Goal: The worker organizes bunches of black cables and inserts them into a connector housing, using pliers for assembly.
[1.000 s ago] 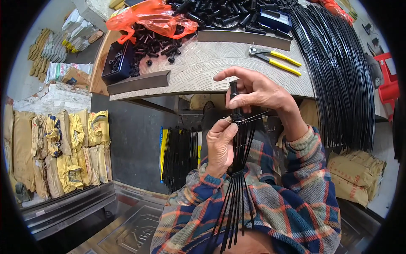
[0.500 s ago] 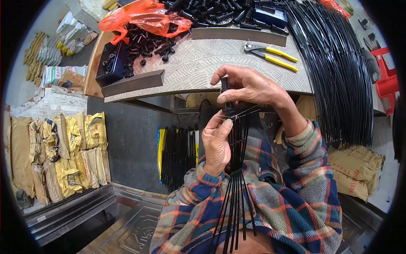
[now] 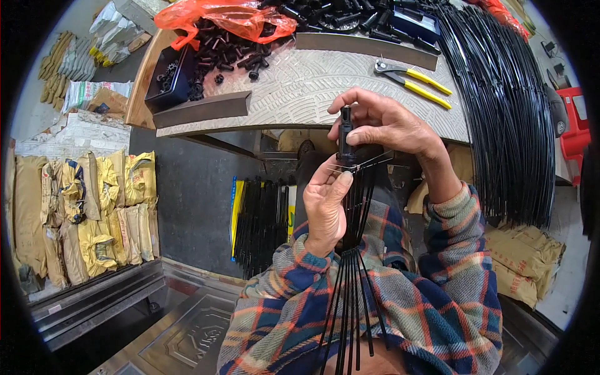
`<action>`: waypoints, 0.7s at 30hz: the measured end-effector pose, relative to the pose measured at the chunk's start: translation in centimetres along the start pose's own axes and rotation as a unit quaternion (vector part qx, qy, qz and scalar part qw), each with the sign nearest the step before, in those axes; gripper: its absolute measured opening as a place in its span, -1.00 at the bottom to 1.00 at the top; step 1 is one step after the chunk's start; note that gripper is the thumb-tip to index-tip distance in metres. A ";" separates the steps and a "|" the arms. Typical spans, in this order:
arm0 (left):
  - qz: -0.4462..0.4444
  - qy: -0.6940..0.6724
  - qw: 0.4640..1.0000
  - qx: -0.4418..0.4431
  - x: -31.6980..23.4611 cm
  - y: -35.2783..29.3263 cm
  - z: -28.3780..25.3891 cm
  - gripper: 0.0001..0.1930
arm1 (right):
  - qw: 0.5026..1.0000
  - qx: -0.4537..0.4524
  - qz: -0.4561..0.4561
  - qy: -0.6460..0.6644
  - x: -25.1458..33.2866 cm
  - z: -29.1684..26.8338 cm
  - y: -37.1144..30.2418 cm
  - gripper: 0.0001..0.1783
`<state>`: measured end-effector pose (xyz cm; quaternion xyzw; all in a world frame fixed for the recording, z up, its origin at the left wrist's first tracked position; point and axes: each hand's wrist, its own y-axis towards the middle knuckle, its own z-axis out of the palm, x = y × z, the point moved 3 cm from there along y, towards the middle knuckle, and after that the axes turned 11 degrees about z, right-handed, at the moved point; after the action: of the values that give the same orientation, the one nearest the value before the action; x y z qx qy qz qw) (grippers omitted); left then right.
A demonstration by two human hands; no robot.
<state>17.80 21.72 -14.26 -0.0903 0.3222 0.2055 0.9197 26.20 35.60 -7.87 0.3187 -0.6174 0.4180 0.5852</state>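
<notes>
Right hand (image 3: 387,128) up top, fingers pinched round a small black cap (image 3: 345,134), thumb pressed on its near side. The cap stands upright, held in the air just this side of the table (image 3: 325,87) edge. Below it, the left hand (image 3: 325,209) is cupped around a bundle of thin black rods (image 3: 353,287), fingertips pressed in at the cap's base, where the rods meet it. The rods run straight down from there, fanning out over the plaid sleeves (image 3: 406,300) toward the lap. A few thin ends stick out sideways to the right, just under the cap.

Out on the table: yellow-handled pliers (image 3: 412,78) just beyond the right hand, lying flat. Far left, a heap of loose black caps (image 3: 231,53) beside a dark tray (image 3: 172,78), an orange bag (image 3: 225,15) behind them. On the right, a thick sheaf of long black rods (image 3: 506,119) drapes over the table's edge. More rods (image 3: 262,225) stand under the table. Yellowish sacks (image 3: 87,212) are stacked at the far left.
</notes>
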 end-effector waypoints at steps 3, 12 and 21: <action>-0.002 0.000 1.000 -0.007 0.0 0.0 -0.1 -0.62 | 1.000 0.009 0.004 -0.009 0.0 0.0 0.1 -0.54; 0.027 0.016 0.999 -0.037 -0.1 0.1 -0.2 -0.61 | 0.975 -0.075 0.056 -0.203 1.9 1.1 0.1 -0.59; 0.028 0.023 0.998 -0.052 0.3 -0.3 -0.3 -0.65 | 0.981 -0.043 -0.049 -0.184 0.9 0.7 0.0 -0.59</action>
<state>17.99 21.51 -14.69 -0.1342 0.3347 0.2453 0.8999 25.81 35.04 -7.00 0.3945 -0.7157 0.2964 0.4942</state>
